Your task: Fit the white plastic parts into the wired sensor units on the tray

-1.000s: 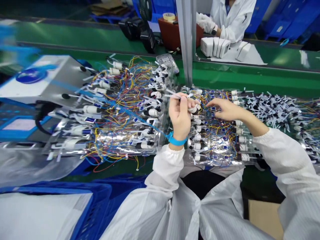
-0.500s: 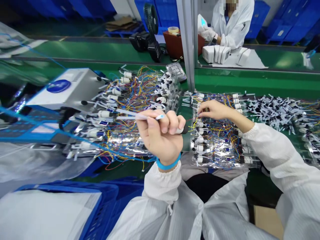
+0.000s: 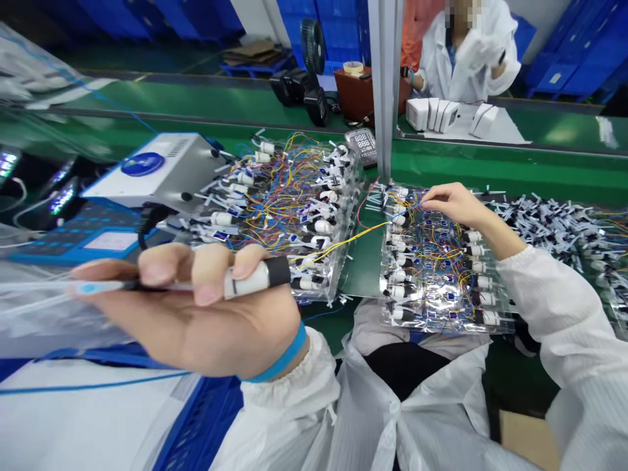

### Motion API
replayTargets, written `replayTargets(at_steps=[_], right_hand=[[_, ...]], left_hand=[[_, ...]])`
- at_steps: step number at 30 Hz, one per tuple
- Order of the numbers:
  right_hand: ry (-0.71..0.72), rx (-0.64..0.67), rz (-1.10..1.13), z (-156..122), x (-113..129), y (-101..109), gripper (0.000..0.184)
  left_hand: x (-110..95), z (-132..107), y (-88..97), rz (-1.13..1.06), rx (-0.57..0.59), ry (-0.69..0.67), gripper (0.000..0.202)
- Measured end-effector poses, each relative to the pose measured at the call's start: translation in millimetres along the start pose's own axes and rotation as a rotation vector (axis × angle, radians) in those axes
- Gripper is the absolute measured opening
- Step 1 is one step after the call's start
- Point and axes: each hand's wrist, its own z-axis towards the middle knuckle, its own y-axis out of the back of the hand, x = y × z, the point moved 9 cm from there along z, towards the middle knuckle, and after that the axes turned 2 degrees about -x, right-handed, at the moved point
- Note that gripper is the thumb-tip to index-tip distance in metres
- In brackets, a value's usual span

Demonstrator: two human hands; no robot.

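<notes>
My left hand (image 3: 196, 314) is raised close to the camera, fingers curled round a small white and black cylindrical part (image 3: 255, 278) with a thin flat strip pointing left and yellow wires (image 3: 343, 239) trailing right to the trays. My right hand (image 3: 454, 201) reaches over the right clear tray (image 3: 436, 314) of wired parts, fingertips down among the coloured wires near its far edge; what it pinches, if anything, is hidden. A second tray of the same wired parts (image 3: 289, 209) lies to the left of it.
A grey machine with a blue round label (image 3: 147, 167) and a blue panel (image 3: 98, 239) stand left. A blue crate (image 3: 196, 425) sits near my lap. Loose white strips (image 3: 554, 219) pile at right. A metal post (image 3: 385, 85) rises behind. Another person in white (image 3: 471, 52) works across the belt beside white boxes (image 3: 436, 111).
My left hand has drawn the part away from the right tray, leftwards and towards the camera, pulling its yellow wires out. My right hand shifted slightly to the tray's far edge.
</notes>
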Motion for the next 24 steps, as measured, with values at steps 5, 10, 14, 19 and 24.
replayTargets(at_steps=[5, 10, 14, 19, 24], right_hand=[[0.109, 0.105, -0.179, -10.3, -10.0, -22.8, 0.023], [-0.042, 0.158, -0.142, -17.7, -37.5, -41.1, 0.022], [-0.063, 0.141, -0.022, -20.0, -41.0, -34.9, 0.019], [-0.063, 0.065, -0.063, -15.3, -36.7, -16.9, 0.03], [0.047, 0.211, -0.323, -16.7, -19.9, -33.7, 0.029]], left_hand=[[13.8, -14.7, -10.7, 0.287, -0.063, -0.171, 0.054], [19.3, -28.1, -20.0, 0.423, -0.004, -0.189, 0.059], [16.6, -28.9, -15.8, 0.413, -0.044, -0.158, 0.057], [16.8, -29.0, -13.8, 0.376, -0.103, -0.168, 0.06], [19.4, -28.2, -15.0, 0.358, -0.11, -0.175, 0.064]])
